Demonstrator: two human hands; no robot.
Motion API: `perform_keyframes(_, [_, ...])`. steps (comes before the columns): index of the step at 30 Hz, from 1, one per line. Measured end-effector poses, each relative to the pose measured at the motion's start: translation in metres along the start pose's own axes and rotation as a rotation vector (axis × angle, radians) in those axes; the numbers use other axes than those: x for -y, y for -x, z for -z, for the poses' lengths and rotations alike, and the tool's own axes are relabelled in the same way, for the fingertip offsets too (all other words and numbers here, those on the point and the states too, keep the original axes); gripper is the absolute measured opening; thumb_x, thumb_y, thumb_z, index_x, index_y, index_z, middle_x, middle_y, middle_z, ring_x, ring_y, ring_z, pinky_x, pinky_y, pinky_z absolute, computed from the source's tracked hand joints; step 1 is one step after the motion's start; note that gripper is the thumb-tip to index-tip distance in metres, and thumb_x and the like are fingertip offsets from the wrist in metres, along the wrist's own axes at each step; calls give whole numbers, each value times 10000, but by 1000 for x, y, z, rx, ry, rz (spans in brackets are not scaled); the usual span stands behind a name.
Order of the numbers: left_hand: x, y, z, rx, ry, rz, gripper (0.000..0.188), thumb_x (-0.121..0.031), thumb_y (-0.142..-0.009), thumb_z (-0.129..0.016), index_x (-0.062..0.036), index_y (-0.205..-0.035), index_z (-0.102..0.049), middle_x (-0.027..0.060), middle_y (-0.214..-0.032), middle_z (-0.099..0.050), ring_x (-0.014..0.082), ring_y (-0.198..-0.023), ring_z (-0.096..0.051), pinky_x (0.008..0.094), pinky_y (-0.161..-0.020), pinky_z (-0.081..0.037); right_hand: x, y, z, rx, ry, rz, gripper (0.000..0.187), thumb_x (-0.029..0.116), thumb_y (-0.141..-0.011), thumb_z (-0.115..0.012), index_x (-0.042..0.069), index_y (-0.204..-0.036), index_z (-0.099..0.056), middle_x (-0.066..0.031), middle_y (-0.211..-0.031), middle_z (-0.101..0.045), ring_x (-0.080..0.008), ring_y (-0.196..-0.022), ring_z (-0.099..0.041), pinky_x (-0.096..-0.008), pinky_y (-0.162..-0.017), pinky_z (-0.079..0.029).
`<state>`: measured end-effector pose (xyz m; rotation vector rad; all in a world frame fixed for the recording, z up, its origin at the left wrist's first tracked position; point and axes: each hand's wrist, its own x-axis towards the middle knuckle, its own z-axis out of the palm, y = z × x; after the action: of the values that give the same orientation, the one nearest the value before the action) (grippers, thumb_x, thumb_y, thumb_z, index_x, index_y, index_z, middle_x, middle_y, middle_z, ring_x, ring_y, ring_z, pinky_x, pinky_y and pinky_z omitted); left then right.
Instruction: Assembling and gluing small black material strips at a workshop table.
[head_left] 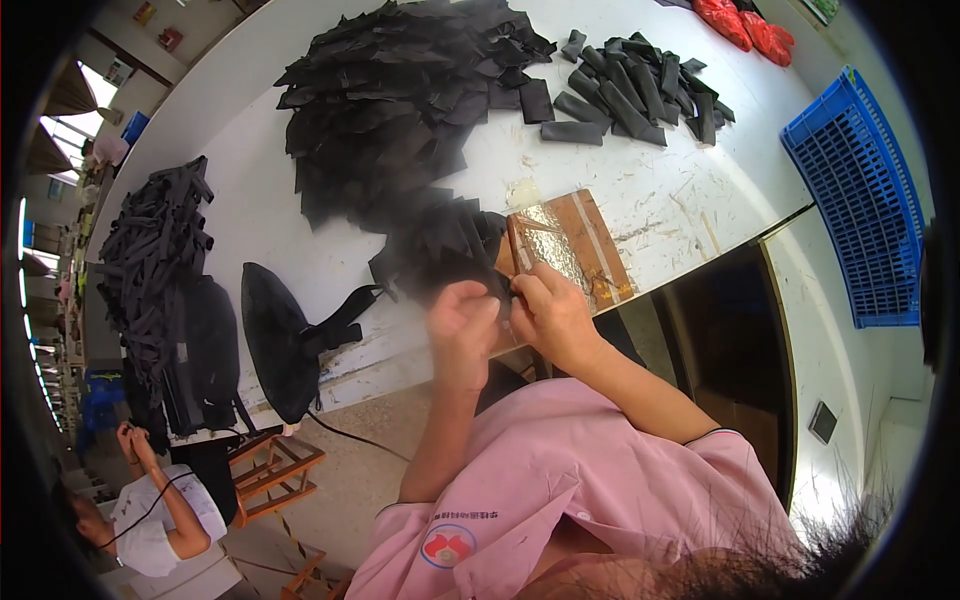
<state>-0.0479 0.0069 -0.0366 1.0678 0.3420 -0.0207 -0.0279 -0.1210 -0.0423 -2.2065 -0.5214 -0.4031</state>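
At the table's near edge, my left hand (464, 325) and my right hand (556, 315) meet with bent, closed fingers. Between them is a small black fabric piece (505, 292), pinched by both hands and mostly hidden by the fingers. Just beyond my left hand lies a loose stack of black fabric pieces (435, 240), partly blurred. A brown board (592, 235) with a shiny, foil-like patch (548, 243) lies right beside my right hand and the stack.
A large heap of flat black pieces (390, 110) covers the far table; rolled black pieces (635, 90) lie right of it. Black strips (150, 260) and a black pouch-like item (275, 340) lie left. A blue crate (860, 200) stands right. Another person (165, 510) works lower left.
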Motion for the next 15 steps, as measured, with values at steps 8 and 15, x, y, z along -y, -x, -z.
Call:
perform_keyframes(8, [0, -7, -1, 29, -250, -191, 185, 93, -701, -490, 1, -861, -489, 15, -701, -515, 12, -447, -365, 144, -370, -262, -2, -3, 9, 318, -1681, -1020, 90, 129, -814, -578, 62, -757, -561, 24, -639, -466, -81, -540, -384, -200, -481, -317])
perform_keyframes(15, [-3, -6, -10, -13, -97, -115, 267, 130, -711, -488, 9, -947, -508, 92, -798, -596, 18, -462, -415, 134, -380, -298, -9, -5, 9, 295, -1268, -782, 213, 240, -861, -538, 93, -712, -501, 33, -647, -461, -43, -547, -389, -179, -490, -328])
